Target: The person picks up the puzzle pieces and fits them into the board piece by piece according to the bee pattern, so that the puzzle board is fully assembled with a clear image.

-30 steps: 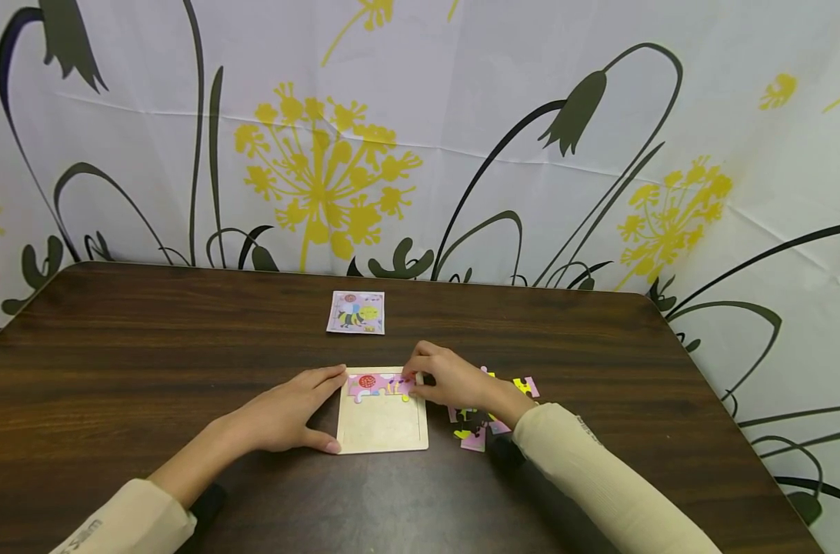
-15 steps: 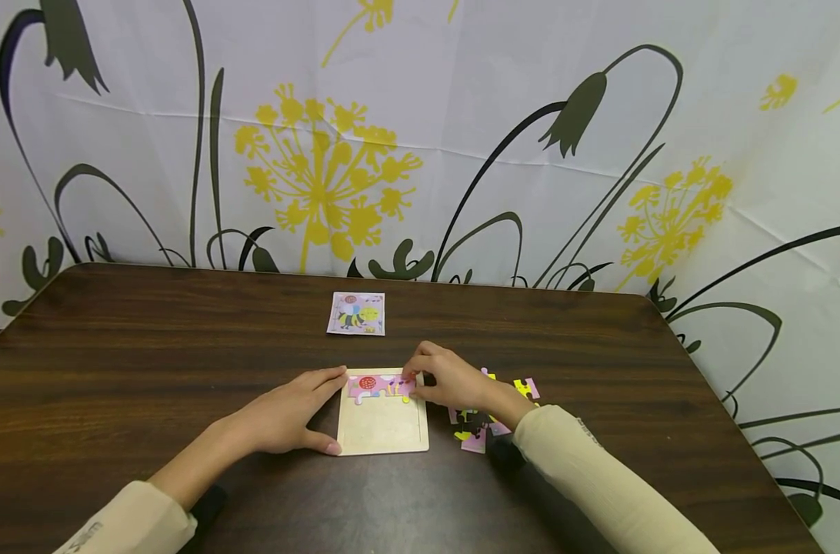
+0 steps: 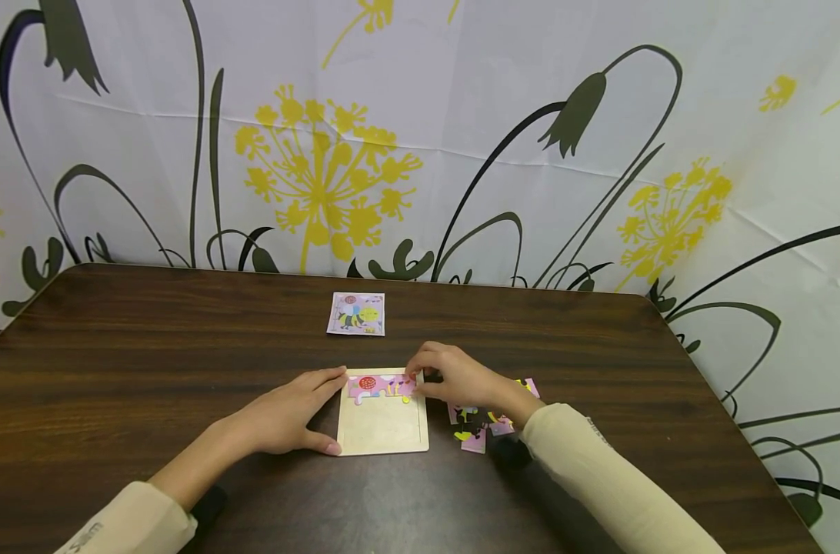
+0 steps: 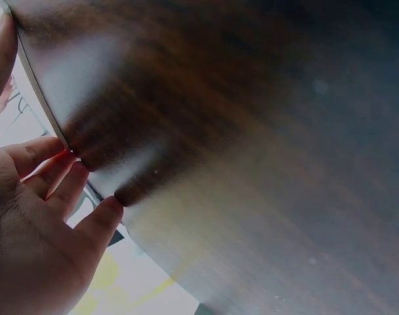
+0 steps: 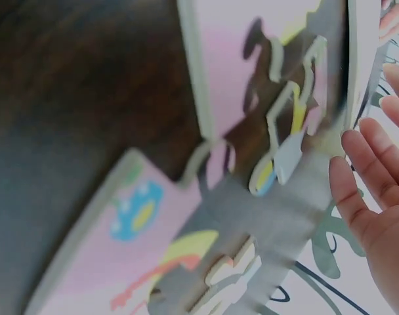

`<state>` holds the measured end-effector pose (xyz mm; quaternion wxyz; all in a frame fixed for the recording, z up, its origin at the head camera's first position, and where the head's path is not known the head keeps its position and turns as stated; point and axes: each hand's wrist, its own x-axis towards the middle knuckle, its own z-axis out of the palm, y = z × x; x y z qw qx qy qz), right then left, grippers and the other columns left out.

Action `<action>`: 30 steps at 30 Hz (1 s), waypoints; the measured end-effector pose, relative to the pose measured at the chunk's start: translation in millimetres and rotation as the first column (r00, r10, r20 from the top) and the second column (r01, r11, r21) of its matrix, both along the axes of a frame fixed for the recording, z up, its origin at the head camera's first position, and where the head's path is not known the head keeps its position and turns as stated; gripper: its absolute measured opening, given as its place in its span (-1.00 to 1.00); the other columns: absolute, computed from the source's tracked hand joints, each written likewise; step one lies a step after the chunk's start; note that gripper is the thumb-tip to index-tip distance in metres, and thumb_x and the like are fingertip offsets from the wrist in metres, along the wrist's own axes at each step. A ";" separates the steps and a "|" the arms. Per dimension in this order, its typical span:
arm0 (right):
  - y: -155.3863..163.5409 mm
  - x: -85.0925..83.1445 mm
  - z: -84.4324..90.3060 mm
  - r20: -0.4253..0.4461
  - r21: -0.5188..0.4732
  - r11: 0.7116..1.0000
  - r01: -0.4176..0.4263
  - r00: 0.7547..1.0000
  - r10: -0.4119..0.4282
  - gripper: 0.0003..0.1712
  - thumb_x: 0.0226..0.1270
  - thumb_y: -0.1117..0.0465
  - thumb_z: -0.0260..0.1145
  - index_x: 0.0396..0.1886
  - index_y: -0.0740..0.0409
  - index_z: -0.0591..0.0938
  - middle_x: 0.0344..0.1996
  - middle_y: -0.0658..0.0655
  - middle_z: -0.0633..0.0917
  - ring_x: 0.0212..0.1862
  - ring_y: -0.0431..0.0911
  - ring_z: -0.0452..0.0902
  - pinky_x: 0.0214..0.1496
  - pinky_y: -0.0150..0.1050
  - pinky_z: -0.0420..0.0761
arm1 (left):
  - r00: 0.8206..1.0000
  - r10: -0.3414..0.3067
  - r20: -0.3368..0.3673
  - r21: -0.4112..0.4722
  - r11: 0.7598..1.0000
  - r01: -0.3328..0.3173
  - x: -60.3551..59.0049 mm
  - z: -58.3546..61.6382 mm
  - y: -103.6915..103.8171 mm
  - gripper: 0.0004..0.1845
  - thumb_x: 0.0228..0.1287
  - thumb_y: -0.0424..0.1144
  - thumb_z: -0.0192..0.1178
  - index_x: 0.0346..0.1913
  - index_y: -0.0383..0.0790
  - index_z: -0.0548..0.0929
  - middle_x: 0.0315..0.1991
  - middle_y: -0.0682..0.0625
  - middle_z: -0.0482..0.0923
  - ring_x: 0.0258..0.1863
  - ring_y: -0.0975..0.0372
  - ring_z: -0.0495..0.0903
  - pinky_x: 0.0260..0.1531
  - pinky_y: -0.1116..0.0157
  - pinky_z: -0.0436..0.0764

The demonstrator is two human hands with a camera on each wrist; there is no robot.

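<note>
Left hand: the left hand (image 3: 290, 412) lies flat and relaxed on the table (image 3: 150, 346), fingers straight against the left edge of the puzzle tray (image 3: 381, 431), thumb at its near left corner.
Right hand: the right hand (image 3: 455, 378) is at the tray's far right corner, fingertips curled; it seems to pinch a puzzle piece, though the view is too poor to tell.
Tray: near the table's front edge, with a pink row of pieces (image 3: 381, 386) along its far side.
Loose pieces: a small heap of loose pieces (image 3: 485, 427) just right of the tray.
Picture card: a picture card (image 3: 355, 313) lies beyond the tray, toward the back edge.

place: makeshift recording setup | cues: floral backdrop sheet (image 3: 461, 138), dark wooden table (image 3: 150, 354)
</note>
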<state>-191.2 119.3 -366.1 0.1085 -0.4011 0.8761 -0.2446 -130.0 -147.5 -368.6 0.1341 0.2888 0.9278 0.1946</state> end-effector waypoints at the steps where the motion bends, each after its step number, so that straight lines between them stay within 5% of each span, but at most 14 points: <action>1: 1.1 -0.1 0.9 -0.001 -0.005 1.000 -0.002 1.000 0.002 -0.77 0.17 0.29 0.31 -0.14 0.19 0.63 -0.23 0.07 0.55 -0.18 -0.08 0.47 -0.09 -0.26 0.50 | 1.000 -0.001 -0.002 0.000 1.000 0.001 0.0 0.0 0.0 0.00 -0.07 0.20 0.30 0.32 -0.39 0.20 0.33 -0.21 0.12 0.26 -0.10 0.15 0.11 -0.07 0.25; 30: 52.8 5.6 6.1 -0.006 0.099 0.995 0.021 1.000 -0.020 -0.77 0.12 0.25 0.36 -0.20 0.17 0.63 -0.23 -0.01 0.58 -0.09 -0.10 0.41 -0.01 -0.16 0.45 | 1.000 -0.002 -0.001 -0.002 1.000 0.002 0.3 0.6 0.1 0.00 -0.06 0.20 0.29 0.32 -0.38 0.20 0.33 -0.21 0.12 0.27 -0.10 0.14 0.11 -0.08 0.25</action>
